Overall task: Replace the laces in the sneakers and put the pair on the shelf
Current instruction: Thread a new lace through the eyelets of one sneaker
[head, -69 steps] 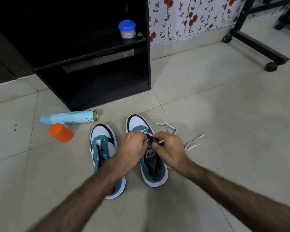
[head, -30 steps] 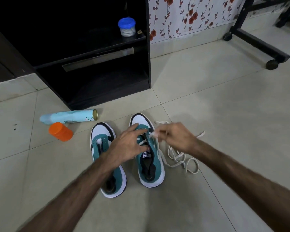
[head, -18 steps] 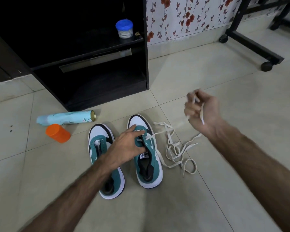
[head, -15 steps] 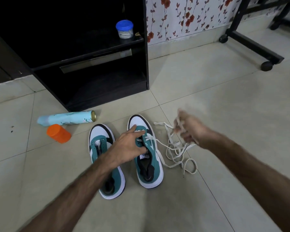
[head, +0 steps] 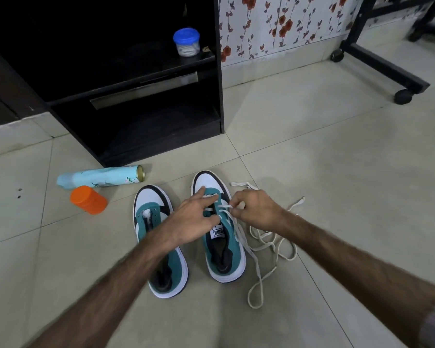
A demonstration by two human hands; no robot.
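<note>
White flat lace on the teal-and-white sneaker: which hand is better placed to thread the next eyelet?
Right. The right hand already pinches the white flat lace; the left hand rests on the teal-and-white sneaker.

- We see the right sneaker (head: 224,249), green and white, flat on the floor with its toe toward the shelf (head: 146,136).
- The left sneaker (head: 158,247) lies just beside it and has no lace.
- A white lace (head: 259,249) runs through the right sneaker's front holes, and its loose end lies curled on the floor.
- The black shelf stands past the toes.
</note>
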